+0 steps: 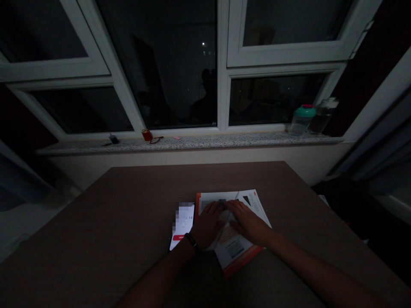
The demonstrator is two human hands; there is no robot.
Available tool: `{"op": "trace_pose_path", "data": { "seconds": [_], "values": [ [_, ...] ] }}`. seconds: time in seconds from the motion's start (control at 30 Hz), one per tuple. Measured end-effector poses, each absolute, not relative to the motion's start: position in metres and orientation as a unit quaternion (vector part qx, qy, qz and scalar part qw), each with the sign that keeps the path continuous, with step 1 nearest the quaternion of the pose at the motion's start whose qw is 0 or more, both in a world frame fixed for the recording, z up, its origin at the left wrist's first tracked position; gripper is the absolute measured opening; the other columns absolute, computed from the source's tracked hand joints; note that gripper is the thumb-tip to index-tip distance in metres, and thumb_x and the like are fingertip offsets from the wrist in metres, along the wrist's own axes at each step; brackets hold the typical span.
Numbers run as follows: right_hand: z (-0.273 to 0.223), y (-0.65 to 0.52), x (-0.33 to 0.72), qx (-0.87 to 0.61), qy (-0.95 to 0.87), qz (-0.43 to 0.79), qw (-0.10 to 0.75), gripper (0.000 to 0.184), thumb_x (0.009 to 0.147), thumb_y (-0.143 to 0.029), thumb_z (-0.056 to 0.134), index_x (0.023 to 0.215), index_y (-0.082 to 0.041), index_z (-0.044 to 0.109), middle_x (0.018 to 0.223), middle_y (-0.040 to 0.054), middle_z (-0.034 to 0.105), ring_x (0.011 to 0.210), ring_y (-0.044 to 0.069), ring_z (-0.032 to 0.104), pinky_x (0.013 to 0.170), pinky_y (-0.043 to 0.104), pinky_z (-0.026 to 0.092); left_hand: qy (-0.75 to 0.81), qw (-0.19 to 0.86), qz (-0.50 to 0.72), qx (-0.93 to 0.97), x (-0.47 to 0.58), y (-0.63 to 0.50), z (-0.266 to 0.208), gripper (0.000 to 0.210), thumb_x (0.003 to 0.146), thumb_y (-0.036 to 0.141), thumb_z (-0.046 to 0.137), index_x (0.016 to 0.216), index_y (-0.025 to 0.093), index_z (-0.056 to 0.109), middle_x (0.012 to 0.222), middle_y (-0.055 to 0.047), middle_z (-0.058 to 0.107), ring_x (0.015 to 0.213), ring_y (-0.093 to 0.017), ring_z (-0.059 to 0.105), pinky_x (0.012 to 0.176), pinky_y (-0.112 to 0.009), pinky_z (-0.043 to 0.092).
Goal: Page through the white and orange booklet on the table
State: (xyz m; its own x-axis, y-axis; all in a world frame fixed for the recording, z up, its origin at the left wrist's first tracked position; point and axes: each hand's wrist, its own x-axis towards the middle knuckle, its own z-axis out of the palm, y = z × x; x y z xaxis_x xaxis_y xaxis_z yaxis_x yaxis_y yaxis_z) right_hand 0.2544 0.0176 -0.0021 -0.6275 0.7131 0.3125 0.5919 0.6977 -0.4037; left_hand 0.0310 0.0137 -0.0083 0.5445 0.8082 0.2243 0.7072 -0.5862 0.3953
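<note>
Both forearms [295, 256] angle inward, left fingers [213, 208] and right fingers [236, 207] lying close together.

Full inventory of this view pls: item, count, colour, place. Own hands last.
table: one, brown, foreground
printed paper: at least one sheet, white with orange edges, on table under both hands
phone: one, lit white screen with red button, on table left of paper
window: one, white frame, dark panes, behind table
sill: one, speckled grey, below window
small container: one, red, sill
small object: one, dark, unclear, sill's left
scrap: one, pink, sill
bottles: two, clear, one teal-lidded, sill's right end
curtains: both sides, greyish, dim
wristband: one, black, left wrist
left hand: one, bare, on paper
right hand: one, bare, on paper
</note>
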Motion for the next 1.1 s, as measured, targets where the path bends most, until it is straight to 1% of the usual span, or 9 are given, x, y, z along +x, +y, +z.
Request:
{"op": "trace_pose_path", "data": {
  "seconds": [0.13,0.33,0.53,0.7,0.8,0.93,1.1],
  "values": [
    [-0.001,0.017,0.260,-0.361,-0.895,0.143,0.219,0.058,0.094,-0.021,0.049,0.149,-0.020,0.030,0.146,0.0129,0.041,0.140,0.026,0.032,0.117,0.050,0.031,0.442,0.131,0.193,0.866,0.031,0.014,-0.011,0.050,0.097,0.023,0.048,0.144,0.026,0.035,0.151,-0.008,0.038,0.141,-0.025,0.031,0.115,-0.051,0.031],
    [0.004,0.018,0.265,-0.339,-0.902,0.159,0.214,0.062,0.092,-0.018,0.051,0.150,-0.020,0.028,0.147,0.0126,0.041,0.139,0.025,0.033,0.117,0.048,0.030,0.452,0.130,0.172,0.866,0.031,0.014,-0.008,0.050,0.096,0.023,0.048,0.144,0.026,0.037,0.153,-0.007,0.036,0.141,-0.025,0.031,0.116,-0.050,0.030],
    [0.007,0.020,0.270,-0.317,-0.910,0.168,0.208,0.063,0.092,-0.020,0.051,0.150,-0.021,0.028,0.147,0.0128,0.042,0.138,0.027,0.035,0.116,0.050,0.031,0.448,0.122,0.181,0.867,0.029,0.016,-0.012,0.048,0.098,0.027,0.046,0.145,0.025,0.036,0.152,-0.007,0.037,0.141,-0.024,0.031,0.114,-0.050,0.032],
    [0.006,0.019,0.272,-0.327,-0.903,0.180,0.211,0.064,0.092,-0.019,0.052,0.150,-0.022,0.028,0.148,0.0124,0.041,0.139,0.026,0.033,0.117,0.049,0.030,0.451,0.118,0.180,0.866,0.029,0.015,-0.012,0.050,0.097,0.024,0.049,0.145,0.026,0.036,0.152,-0.007,0.037,0.141,-0.024,0.032,0.115,-0.049,0.032],
    [0.006,0.019,0.273,-0.335,-0.895,0.194,0.223,0.065,0.090,-0.019,0.055,0.149,-0.022,0.029,0.149,0.0128,0.040,0.140,0.026,0.032,0.117,0.048,0.029,0.451,0.113,0.181,0.867,0.029,0.015,-0.012,0.050,0.095,0.022,0.050,0.143,0.026,0.038,0.152,-0.007,0.037,0.141,-0.024,0.032,0.115,-0.050,0.032],
    [0.007,0.020,0.272,-0.343,-0.873,0.227,0.262,0.068,0.087,-0.018,0.060,0.148,-0.022,0.030,0.146,0.0128,0.041,0.137,0.026,0.036,0.115,0.046,0.033,0.457,0.108,0.177,0.865,0.031,0.015,-0.009,0.050,0.094,0.018,0.049,0.142,0.025,0.040,0.152,-0.006,0.037,0.141,-0.024,0.031,0.115,-0.049,0.033],
    [0.006,0.022,0.271,-0.337,-0.863,0.240,0.290,0.070,0.085,-0.016,0.060,0.148,-0.023,0.030,0.145,0.0129,0.041,0.135,0.027,0.038,0.114,0.048,0.034,0.480,0.101,0.176,0.854,0.043,0.014,-0.002,0.040,0.093,0.023,0.051,0.133,0.020,0.047,0.143,-0.011,0.046,0.136,-0.027,0.038,0.112,-0.050,0.036]
  ]
}}
